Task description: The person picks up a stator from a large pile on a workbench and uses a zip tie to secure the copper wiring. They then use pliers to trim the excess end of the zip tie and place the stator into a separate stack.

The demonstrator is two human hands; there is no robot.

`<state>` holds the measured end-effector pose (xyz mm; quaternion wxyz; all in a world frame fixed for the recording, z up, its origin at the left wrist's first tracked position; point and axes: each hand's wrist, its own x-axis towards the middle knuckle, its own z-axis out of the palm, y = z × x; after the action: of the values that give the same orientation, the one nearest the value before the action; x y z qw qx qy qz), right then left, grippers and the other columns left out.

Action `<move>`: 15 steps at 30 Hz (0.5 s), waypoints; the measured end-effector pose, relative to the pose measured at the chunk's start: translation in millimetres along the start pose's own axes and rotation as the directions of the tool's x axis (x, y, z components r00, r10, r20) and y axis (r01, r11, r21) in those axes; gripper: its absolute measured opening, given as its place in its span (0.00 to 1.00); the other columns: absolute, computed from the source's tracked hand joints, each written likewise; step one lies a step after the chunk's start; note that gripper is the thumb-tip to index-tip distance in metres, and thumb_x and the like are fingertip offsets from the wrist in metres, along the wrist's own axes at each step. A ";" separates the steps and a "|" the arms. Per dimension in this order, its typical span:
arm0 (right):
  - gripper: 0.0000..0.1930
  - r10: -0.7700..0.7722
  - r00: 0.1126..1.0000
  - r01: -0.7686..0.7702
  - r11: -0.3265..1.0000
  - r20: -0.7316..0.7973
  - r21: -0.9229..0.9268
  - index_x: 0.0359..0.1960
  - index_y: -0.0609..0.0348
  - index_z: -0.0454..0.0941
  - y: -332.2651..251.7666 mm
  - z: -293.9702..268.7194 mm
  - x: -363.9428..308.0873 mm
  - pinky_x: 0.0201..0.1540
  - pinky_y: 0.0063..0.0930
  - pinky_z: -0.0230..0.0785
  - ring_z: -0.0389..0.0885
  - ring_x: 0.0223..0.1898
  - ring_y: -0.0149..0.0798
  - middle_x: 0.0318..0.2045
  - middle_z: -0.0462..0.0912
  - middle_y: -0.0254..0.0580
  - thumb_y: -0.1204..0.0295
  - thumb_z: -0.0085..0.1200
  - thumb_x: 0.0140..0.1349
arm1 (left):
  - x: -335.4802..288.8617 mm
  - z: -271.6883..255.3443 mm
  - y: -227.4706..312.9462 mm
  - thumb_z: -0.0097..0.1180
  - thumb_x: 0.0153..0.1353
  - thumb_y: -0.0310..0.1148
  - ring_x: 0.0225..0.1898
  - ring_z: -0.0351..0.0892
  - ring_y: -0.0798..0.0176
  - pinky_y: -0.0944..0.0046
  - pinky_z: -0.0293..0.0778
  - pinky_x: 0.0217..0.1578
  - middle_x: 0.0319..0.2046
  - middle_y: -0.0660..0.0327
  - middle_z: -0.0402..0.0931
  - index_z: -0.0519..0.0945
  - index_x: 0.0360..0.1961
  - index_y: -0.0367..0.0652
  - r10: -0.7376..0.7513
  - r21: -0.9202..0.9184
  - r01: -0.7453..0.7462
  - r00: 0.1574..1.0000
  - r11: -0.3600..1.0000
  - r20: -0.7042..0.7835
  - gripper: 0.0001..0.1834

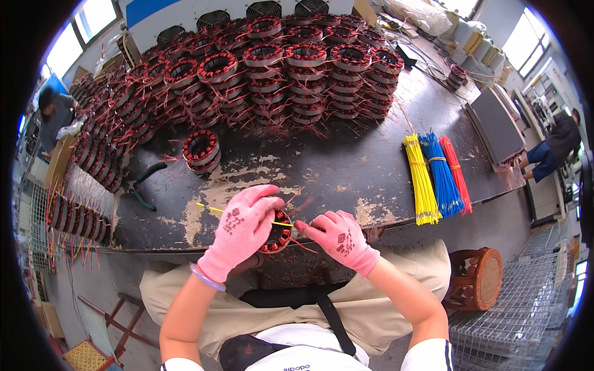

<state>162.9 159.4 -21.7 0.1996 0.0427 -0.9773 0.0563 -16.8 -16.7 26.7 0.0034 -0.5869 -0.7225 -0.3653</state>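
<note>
A motor stator (pixel 284 240) with red-and-black windings lies at the table's front edge, partly hidden by my left hand (pixel 244 224) in a pink glove. That hand curls over the stator's left side, its fingers closed round a thin yellow wire (pixel 213 209) whose free end sticks out to the left. My right hand (pixel 341 240), also gloved in pink, is pinched at the wire's other end, just right of the stator. Thin reddish leads trail near those fingertips. A second stator unit (pixel 202 152) stands farther back on the left.
Stacked stators (pixel 266 83) fill the table's far side. Green-handled pliers (pixel 151 171) lie at left. Bundles of yellow wires (pixel 422 182), blue wires (pixel 442 176) and red wires (pixel 456 176) lie at right. A wooden stool (pixel 489 279) stands below right; people are at both sides.
</note>
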 end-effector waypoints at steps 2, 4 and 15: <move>0.24 0.010 1.000 -0.009 0.999 -0.018 0.032 0.58 0.35 0.80 3.4 2.5 0.3 0.40 0.33 0.73 0.79 0.37 0.35 0.35 0.76 0.28 0.70 0.55 0.57 | 0.7 12.7 0.6 0.56 0.63 0.26 0.58 0.75 0.45 0.50 0.70 0.60 0.54 0.51 0.77 0.82 0.47 0.40 -0.037 0.007 0.037 0.999 0.999 0.038 0.12; 0.26 0.046 0.999 -0.045 0.997 -0.026 0.055 0.58 0.35 0.81 6.3 3.9 -3.5 0.41 0.35 0.74 0.80 0.37 0.37 0.36 0.79 0.27 0.71 0.56 0.56 | 6.7 23.8 2.0 0.55 0.65 0.28 0.55 0.77 0.44 0.52 0.73 0.56 0.53 0.50 0.77 0.81 0.48 0.39 -0.093 -0.006 0.094 0.992 0.996 0.083 0.12; 0.05 0.721 0.447 -0.755 0.622 -0.529 0.210 0.33 0.55 0.83 97.2 -92.7 -126.1 0.36 0.38 0.75 0.83 0.33 0.45 0.31 0.83 0.42 0.69 0.64 0.61 | 3.3 35.5 5.6 0.58 0.65 0.32 0.51 0.79 0.45 0.52 0.74 0.52 0.52 0.51 0.78 0.82 0.47 0.40 -0.126 -0.016 0.128 0.988 0.992 0.090 0.12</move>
<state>303.9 275.0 4.2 0.4367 -0.4103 -0.7916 0.1196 2.0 5.2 5.0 -0.0585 -0.5554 -0.7539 -0.3460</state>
